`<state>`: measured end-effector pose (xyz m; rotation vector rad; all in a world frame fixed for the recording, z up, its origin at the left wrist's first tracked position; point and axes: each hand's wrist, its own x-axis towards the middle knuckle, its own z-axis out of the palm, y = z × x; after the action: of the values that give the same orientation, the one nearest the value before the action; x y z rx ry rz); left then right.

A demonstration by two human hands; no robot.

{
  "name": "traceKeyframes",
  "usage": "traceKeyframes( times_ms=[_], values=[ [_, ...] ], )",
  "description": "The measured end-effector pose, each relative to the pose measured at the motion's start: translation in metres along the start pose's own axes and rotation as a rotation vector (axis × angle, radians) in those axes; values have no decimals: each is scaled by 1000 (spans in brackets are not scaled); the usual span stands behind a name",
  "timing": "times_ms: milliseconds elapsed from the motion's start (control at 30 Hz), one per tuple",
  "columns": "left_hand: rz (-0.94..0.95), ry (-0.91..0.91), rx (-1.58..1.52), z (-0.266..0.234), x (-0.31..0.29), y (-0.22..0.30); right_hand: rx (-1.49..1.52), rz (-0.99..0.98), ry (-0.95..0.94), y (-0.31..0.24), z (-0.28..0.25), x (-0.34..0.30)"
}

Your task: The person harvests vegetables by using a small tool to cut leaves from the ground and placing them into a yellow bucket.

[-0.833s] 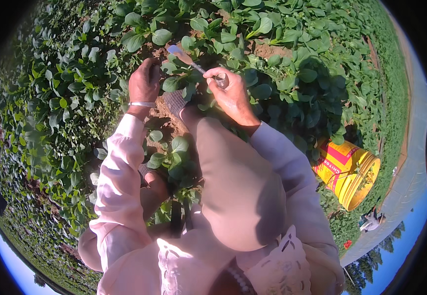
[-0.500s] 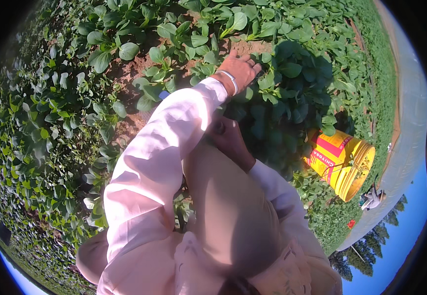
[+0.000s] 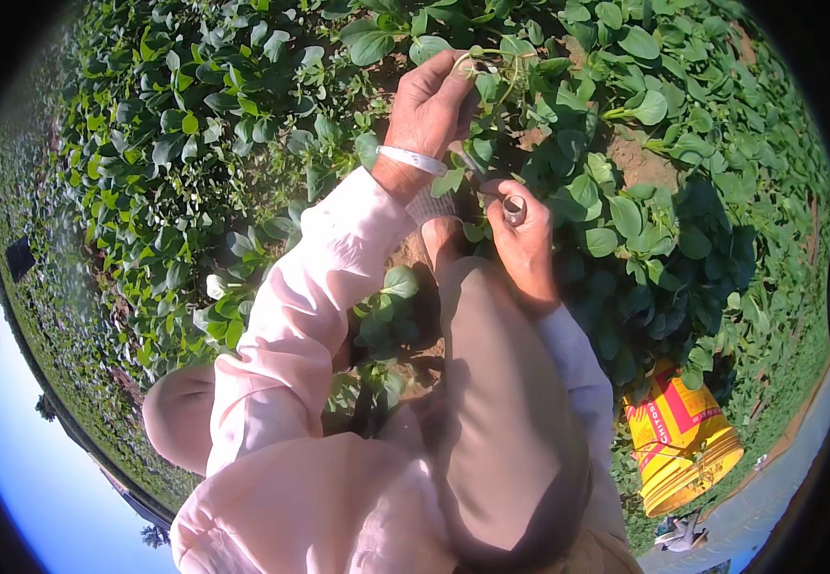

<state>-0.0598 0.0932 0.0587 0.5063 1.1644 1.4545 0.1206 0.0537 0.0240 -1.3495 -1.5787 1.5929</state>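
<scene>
My left hand point(image 3: 431, 107), with a white band at its wrist, is closed in a pinch on a thin-stemmed weed point(image 3: 505, 55), its stems trailing off to the right over the leafy plants. Just below and to the right, my right hand point(image 3: 527, 251) is wrapped round a hand tool with a hollow, round handle end point(image 3: 514, 209). A narrow dark metal part of the tool points up and left toward my left hand. Leaves and shadow hide the tool's tip. Broad-leaved green vegetable plants point(image 3: 625, 216) grow close around both hands.
My bent knee in brown trousers point(image 3: 503, 383) and my shoe and sock lie between the arms. A yellow bucket point(image 3: 687, 450) with red patches leans on its side at the lower right. Bare soil point(image 3: 642, 163) shows between plants. Another person point(image 3: 681, 534) is far off.
My left hand has lifted from the soil and now pinches the weed. The right hand has come out from under the left arm, showing the tool. The view has turned left.
</scene>
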Motion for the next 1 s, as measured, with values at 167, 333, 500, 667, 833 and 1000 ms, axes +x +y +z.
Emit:
traceKeyframes(
  times_ms=[167, 333, 500, 667, 833, 1000],
  values=[
    [146, 319, -328, -126, -17, 39, -200, -176, -121, 18, 44, 46],
    [-58, 202, 184, -154, -16, 13, -403, -241, -222, 18, 67, 58],
    [106, -108, 1795, -164, 20, -23, -488, -244, -277, -1, 80, 59],
    [19, 48, 2055, -194, 35, -23, -541, -241, -282, -7, 97, 65],
    [119, 181, 1839, -237, 43, -26, -421, -183, -230, 8, 139, 99],
    [-82, 63, 2040, -227, 38, -14, -451, -163, -282, -2, 101, 94]
  ],
)
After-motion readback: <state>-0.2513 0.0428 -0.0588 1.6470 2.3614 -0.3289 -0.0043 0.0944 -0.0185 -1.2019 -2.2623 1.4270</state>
